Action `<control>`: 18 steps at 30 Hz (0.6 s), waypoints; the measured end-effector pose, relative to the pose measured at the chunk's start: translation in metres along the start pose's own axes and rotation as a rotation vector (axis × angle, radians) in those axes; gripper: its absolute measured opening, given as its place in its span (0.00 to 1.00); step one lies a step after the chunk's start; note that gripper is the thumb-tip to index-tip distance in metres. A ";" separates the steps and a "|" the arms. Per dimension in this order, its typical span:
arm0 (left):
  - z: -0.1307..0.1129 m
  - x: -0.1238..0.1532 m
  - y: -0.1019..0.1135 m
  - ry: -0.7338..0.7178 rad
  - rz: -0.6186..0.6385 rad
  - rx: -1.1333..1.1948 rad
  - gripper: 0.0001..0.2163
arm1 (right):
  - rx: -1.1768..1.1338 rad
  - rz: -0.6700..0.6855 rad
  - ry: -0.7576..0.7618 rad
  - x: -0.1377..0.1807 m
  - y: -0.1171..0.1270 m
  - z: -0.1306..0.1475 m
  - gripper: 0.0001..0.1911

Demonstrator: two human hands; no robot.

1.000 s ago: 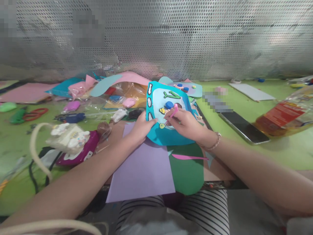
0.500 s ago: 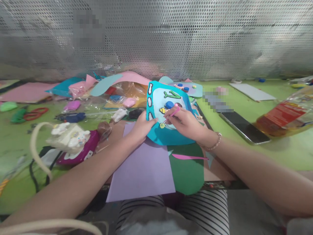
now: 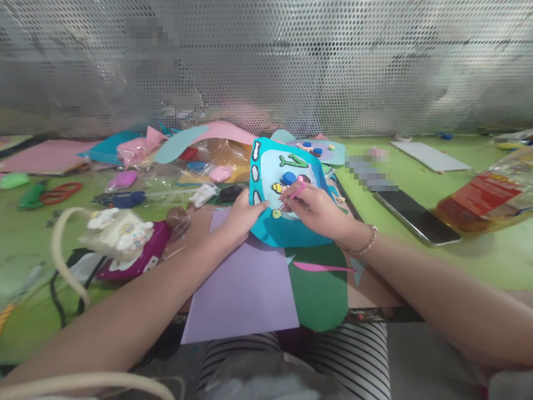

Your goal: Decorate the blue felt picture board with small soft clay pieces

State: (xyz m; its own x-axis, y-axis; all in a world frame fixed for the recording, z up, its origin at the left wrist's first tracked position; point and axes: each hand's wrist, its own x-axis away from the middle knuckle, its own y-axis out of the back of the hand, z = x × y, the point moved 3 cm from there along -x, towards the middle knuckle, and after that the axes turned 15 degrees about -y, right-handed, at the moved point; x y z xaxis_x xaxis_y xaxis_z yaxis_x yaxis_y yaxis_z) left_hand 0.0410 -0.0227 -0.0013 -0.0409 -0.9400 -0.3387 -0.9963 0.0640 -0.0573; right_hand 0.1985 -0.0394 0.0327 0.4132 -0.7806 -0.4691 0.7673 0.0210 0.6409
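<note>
My left hand (image 3: 246, 215) grips the lower left edge of a blue foam sheet craft (image 3: 287, 236), its thumb on the front. The craft is tilted up towards me and bears white patches, a light blue panel, a green shape (image 3: 293, 161), a blue disc (image 3: 288, 178) and a yellow piece (image 3: 276, 189). My right hand (image 3: 316, 208) pinches a pink modelling tool (image 3: 298, 190), its thin end close to a small pale green flower (image 3: 276, 213). Whether the tip touches the flower I cannot tell. Under the craft lie a lilac sheet (image 3: 245, 294) and a green sheet (image 3: 318, 300).
A pink plastic knife (image 3: 322, 268) rests on the green sheet. To the right are a phone (image 3: 416, 216) and a bottle of amber liquid (image 3: 487, 191). On the left lie red-handled scissors (image 3: 62, 193), clay packets and a magenta pack (image 3: 133, 261). A perforated metal screen (image 3: 266, 66) stands behind.
</note>
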 end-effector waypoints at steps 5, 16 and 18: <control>0.002 -0.001 0.001 0.004 -0.012 -0.033 0.18 | -0.006 -0.015 -0.012 0.000 0.001 0.001 0.07; -0.001 0.000 0.000 0.010 -0.008 -0.001 0.17 | -0.024 -0.011 -0.022 0.000 0.002 0.001 0.06; 0.000 0.000 0.000 0.008 -0.012 -0.008 0.17 | -0.018 -0.016 -0.019 0.000 0.002 0.001 0.06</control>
State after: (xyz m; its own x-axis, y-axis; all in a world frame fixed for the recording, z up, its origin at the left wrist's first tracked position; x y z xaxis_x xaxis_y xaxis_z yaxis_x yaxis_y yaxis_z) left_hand 0.0410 -0.0228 -0.0011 -0.0297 -0.9435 -0.3301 -0.9973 0.0501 -0.0536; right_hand 0.1990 -0.0399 0.0348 0.3915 -0.7928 -0.4671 0.7825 0.0198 0.6223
